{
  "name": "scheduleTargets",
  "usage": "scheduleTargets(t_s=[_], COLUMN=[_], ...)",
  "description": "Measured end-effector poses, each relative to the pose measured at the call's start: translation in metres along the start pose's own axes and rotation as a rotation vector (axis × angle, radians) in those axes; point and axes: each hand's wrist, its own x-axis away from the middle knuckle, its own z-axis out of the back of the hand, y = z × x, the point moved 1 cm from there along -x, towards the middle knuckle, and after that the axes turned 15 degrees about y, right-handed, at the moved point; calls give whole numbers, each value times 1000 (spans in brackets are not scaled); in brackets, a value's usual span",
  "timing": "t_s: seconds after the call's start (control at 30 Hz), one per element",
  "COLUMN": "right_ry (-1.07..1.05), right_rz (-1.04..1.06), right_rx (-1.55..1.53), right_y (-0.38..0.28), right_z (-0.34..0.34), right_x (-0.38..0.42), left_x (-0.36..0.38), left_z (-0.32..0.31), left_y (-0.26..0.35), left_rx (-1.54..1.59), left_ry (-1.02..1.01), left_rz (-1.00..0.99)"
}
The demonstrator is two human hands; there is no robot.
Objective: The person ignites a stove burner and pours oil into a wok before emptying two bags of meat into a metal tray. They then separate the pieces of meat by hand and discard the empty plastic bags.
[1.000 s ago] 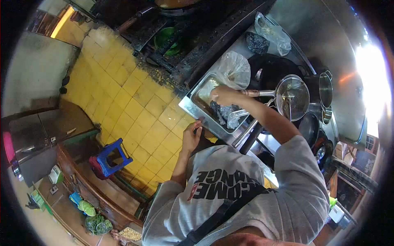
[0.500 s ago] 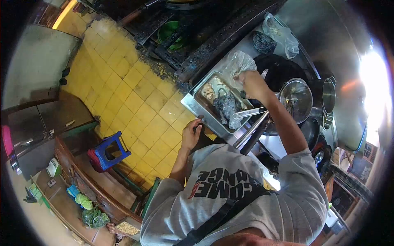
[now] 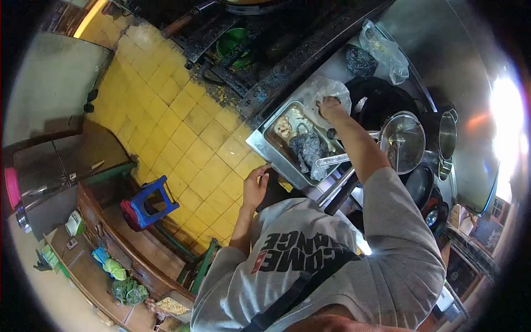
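My right hand (image 3: 331, 108) is over a clear plastic bag (image 3: 332, 88), with its curled fingers in the plastic at the bag's near side. What lies under the fingertips is hidden. Just below that hand is a rectangular steel tray (image 3: 265, 135) holding pale lumps (image 3: 284, 127) that I cannot name and a dark plastic bag (image 3: 306, 146). A metal handle (image 3: 332, 159) crosses the tray's right corner. My left hand (image 3: 255, 187) hangs by the counter's front edge, fingers loosely bent, thumb apart, nothing in it.
A strainer (image 3: 402, 135), a black pan (image 3: 381, 105) and a steel pot (image 3: 447, 135) crowd the counter's right side. Another plastic bag (image 3: 387, 50) lies at the back. A sooty stove (image 3: 265, 61) stands ahead. On the yellow tiled floor (image 3: 182, 138) is a blue stool (image 3: 149, 203).
My right hand has pushed slightly up and left into the clear bag, which now lies flatter. The left hand has lowered slightly from the counter's edge. The view has shifted a little.
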Motion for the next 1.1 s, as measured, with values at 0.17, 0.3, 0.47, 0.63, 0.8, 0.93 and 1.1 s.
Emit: scheduleTargets(t_s=[0.17,0.3,0.47,0.63,0.8,0.93,1.1], right_ry=[-67,-171,-13,-58,72,540,212], right_rz=[-217,-565,-130,-142,-13,361,332], right_rx=[-231,-310,-149,-154,-269,-294,-580], right_y=[13,-4,-6,9,-4,21,-19], right_z=[-29,21,16,-23,79,64,137], right_x=[-1,18,21,-16,48,71,160], left_x=[9,9,8,9,3,0,-4], left_z=[-2,0,1,1,2,-5,-9], left_y=[-19,-22,-21,-27,-20,-18,-23], left_rx=[48,70,58,119,4,96,83], left_ry=[9,3,18,29,-57,-74,-78], left_rz=[78,116,102,88,37,131,-5])
